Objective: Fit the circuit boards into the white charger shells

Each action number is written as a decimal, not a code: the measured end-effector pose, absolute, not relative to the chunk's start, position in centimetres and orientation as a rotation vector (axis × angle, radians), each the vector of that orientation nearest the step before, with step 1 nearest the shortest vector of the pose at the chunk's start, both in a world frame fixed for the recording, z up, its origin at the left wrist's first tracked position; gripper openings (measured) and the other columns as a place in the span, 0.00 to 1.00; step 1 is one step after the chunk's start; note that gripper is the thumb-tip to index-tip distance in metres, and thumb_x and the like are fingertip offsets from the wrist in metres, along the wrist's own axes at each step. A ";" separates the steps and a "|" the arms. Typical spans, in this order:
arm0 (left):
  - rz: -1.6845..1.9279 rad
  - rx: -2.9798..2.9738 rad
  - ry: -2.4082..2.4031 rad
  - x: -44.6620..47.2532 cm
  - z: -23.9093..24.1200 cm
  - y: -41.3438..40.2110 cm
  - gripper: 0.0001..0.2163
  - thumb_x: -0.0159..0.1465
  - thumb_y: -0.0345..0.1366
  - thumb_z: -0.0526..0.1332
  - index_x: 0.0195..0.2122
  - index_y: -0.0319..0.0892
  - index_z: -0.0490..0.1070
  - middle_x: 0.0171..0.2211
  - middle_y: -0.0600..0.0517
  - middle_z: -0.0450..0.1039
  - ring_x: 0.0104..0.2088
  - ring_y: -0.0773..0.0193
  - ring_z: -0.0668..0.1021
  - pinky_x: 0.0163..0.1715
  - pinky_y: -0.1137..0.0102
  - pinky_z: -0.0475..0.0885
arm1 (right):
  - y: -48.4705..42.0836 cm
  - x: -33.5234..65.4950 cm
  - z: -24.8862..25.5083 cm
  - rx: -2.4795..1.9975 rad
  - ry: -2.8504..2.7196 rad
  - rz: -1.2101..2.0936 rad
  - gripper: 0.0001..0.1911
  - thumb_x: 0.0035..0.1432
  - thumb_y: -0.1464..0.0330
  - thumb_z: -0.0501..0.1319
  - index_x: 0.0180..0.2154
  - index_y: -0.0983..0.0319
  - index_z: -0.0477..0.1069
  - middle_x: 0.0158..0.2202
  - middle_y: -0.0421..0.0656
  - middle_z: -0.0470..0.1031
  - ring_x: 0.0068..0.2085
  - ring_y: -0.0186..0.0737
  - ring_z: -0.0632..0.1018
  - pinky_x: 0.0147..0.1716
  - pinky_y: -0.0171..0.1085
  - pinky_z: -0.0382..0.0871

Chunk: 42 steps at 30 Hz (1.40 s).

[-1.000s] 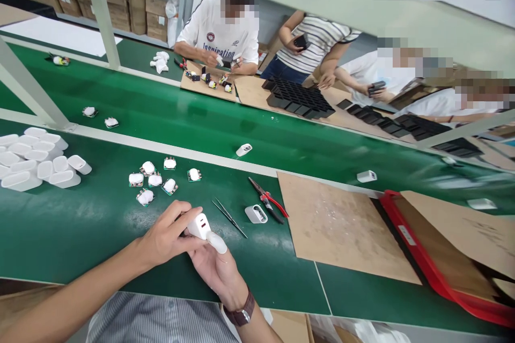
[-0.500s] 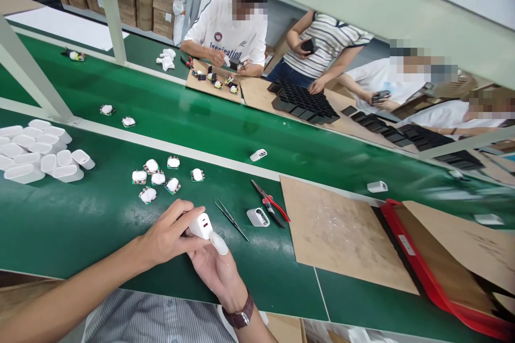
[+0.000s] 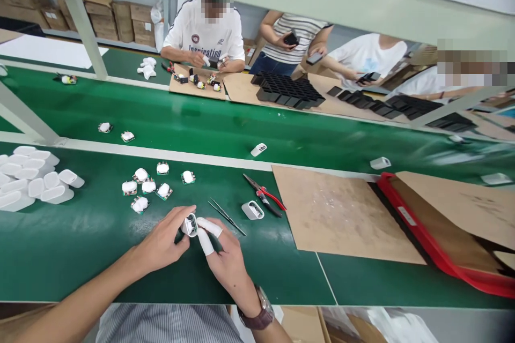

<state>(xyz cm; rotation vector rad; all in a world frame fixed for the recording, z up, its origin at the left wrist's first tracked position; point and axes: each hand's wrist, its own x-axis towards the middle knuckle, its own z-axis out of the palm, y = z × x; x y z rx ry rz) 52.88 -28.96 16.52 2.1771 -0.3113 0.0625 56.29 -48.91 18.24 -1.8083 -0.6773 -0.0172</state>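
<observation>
My left hand (image 3: 163, 238) is closed around a white charger case (image 3: 186, 227), its open end facing me and a circuit board visible inside. White finger cots cover the thumb and index finger of my right hand (image 3: 225, 252), which pinch at the right rim of that case. Just right of my hands lie metal tweezers (image 3: 227, 217). Beyond them another white charger case (image 3: 252, 210) lies on its side with parts inside, next to red-and-black long-nose pliers (image 3: 263, 195). Several circuit boards with white tops (image 3: 148, 186) are grouped beyond my left hand.
Several white empty cases (image 3: 52, 193) stand clustered at the left. A cardboard sheet (image 3: 338, 214) and a red tray (image 3: 418, 230) lie to the right. Across the green belt (image 3: 209, 128), which carries boards and chargers, co-workers (image 3: 205, 37) handle parts near black trays (image 3: 287, 91).
The charger case has been turned in my hands: its port face showed before, and now its open end does. My right hand has moved from beneath it to its right side. The view has shifted.
</observation>
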 end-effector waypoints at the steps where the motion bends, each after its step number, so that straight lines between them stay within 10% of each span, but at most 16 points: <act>1: 0.050 2.174 -0.310 52.9 16.5 -29.0 0.34 0.65 0.23 0.57 0.71 0.53 0.53 0.62 0.46 0.67 0.59 0.55 0.76 0.60 0.59 0.75 | -49.1 56.5 18.4 -1.850 -0.750 -0.054 0.19 0.71 0.74 0.57 0.58 0.53 0.74 0.51 0.45 0.78 0.50 0.43 0.79 0.50 0.43 0.76; 12: 0.120 2.217 -0.450 53.4 17.2 -29.6 0.41 0.60 0.18 0.55 0.73 0.52 0.51 0.55 0.46 0.69 0.54 0.53 0.71 0.57 0.54 0.73 | -49.9 58.6 17.3 -2.164 -1.202 -0.321 0.13 0.65 0.81 0.53 0.40 0.62 0.73 0.47 0.52 0.78 0.45 0.50 0.78 0.40 0.47 0.80; 22: -0.019 1.949 -0.329 53.0 16.8 -29.2 0.38 0.60 0.20 0.57 0.71 0.53 0.57 0.46 0.49 0.66 0.40 0.60 0.73 0.42 0.63 0.73 | -50.2 58.7 19.3 -1.901 -0.942 0.017 0.22 0.68 0.78 0.54 0.58 0.54 0.70 0.52 0.46 0.78 0.50 0.44 0.80 0.48 0.45 0.79; 33: -0.039 1.775 -0.363 53.0 16.7 -29.4 0.34 0.61 0.22 0.59 0.68 0.54 0.61 0.54 0.46 0.67 0.48 0.55 0.76 0.48 0.60 0.74 | -50.6 57.8 19.7 -1.835 -0.782 0.051 0.14 0.72 0.73 0.56 0.54 0.53 0.71 0.52 0.44 0.79 0.51 0.41 0.81 0.52 0.42 0.78; 42: -0.032 1.883 -0.379 53.3 16.6 -29.4 0.32 0.68 0.28 0.60 0.71 0.53 0.57 0.61 0.42 0.62 0.52 0.55 0.76 0.50 0.60 0.77 | -50.7 57.5 19.1 -1.851 -0.904 0.098 0.28 0.67 0.70 0.64 0.65 0.52 0.62 0.61 0.48 0.72 0.62 0.47 0.74 0.60 0.49 0.74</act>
